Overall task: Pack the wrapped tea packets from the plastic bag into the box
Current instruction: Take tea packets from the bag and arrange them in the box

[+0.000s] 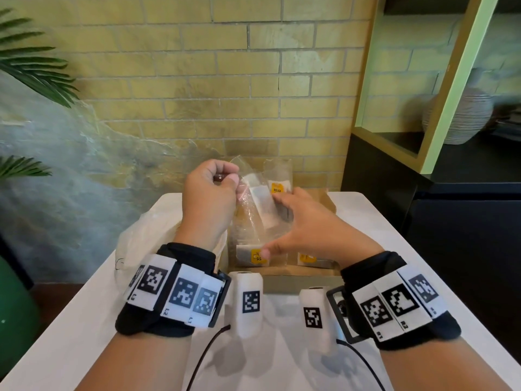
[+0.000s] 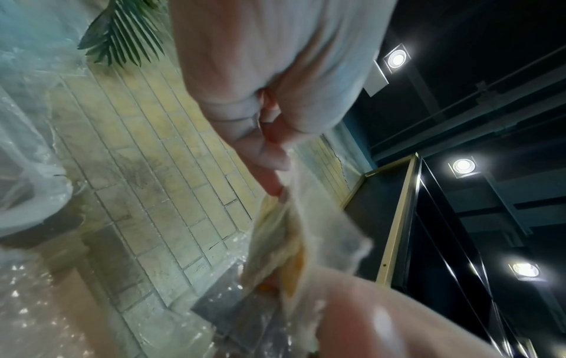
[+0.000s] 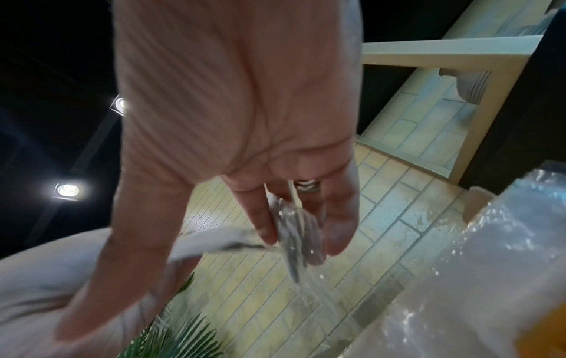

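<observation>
A clear-wrapped tea packet (image 1: 260, 206) is held up in the air above the open cardboard box (image 1: 284, 273), tilted, its top toward the left hand and its lower end toward the right. The left hand (image 1: 210, 193) is raised, wrist bent, fingers curled in, pinching the packet's upper crinkled edge between thumb and forefinger; the left wrist view shows that pinch on the wrapper (image 2: 294, 218) plainly. The right hand (image 1: 304, 224) reaches in from the right with the palm turned toward the packet, thumb stretched low and fingers extended along the far side; in the right wrist view 2 fingertips (image 3: 266, 232) nip a fold of clear wrapper (image 3: 294, 232). More packets with yellow labels (image 1: 258, 256) stand inside the box, 1 (image 1: 279, 179) upright behind the hands. The box sits on a white table (image 1: 84, 320). The crumpled plastic bag (image 1: 141, 244) lies just left of the box, under the left forearm.
</observation>
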A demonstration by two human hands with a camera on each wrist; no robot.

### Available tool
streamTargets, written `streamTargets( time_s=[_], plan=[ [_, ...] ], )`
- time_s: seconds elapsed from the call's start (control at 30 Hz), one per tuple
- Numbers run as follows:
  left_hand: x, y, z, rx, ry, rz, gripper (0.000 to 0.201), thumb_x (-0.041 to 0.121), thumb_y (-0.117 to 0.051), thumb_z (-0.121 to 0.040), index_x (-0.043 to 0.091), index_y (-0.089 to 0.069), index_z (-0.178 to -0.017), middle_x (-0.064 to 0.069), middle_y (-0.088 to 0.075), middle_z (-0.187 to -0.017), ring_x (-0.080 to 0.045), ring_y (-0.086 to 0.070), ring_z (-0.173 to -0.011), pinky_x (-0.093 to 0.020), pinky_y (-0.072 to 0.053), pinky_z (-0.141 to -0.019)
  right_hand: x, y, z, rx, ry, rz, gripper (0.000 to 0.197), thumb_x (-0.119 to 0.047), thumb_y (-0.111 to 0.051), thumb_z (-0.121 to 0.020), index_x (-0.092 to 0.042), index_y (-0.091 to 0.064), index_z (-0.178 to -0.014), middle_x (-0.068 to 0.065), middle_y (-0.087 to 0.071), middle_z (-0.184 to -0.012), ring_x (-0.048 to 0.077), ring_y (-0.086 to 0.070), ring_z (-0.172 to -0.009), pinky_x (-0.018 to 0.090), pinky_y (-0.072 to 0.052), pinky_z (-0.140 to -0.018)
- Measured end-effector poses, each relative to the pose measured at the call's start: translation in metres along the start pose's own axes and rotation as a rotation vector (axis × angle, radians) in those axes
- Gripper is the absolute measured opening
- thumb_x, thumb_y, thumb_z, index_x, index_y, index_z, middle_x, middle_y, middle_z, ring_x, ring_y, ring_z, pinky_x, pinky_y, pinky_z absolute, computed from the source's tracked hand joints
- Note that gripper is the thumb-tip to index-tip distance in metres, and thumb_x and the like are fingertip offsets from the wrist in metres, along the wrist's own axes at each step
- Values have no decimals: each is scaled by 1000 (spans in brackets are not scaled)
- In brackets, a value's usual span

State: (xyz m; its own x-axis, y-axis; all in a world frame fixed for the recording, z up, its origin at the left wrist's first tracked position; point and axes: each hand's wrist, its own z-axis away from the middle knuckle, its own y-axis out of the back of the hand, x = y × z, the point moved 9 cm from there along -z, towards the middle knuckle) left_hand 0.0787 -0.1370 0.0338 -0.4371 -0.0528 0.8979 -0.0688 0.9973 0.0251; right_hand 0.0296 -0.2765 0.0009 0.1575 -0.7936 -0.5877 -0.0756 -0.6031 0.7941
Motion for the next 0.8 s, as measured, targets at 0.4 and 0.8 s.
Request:
streamTargets(
  time_s=[0.4,0.8],
  plan=[
    [-12,7,-4,22,120,80,31,-1,-47,-92,21,-59,-75,-1,-56,-71,-7,-52,-55,-11,-49,-50,-8,42,4,364,256,-172,42,-20,-53,-92,-19,-49,-134,-25,-45,-98,0,-46,-105,15,-41,-93],
    [-15,9,-6,41,118,-31,29,2,-53,-89,24,-61,-72,-2,-60,-71,-17,-55,-67,-31,-49,-66,-36,57,22,553,534,-78,24,-14,-62,-80,-10,-74,-100,-15,-58,-101,4,-56,-101,13,-47,-87]
  ],
)
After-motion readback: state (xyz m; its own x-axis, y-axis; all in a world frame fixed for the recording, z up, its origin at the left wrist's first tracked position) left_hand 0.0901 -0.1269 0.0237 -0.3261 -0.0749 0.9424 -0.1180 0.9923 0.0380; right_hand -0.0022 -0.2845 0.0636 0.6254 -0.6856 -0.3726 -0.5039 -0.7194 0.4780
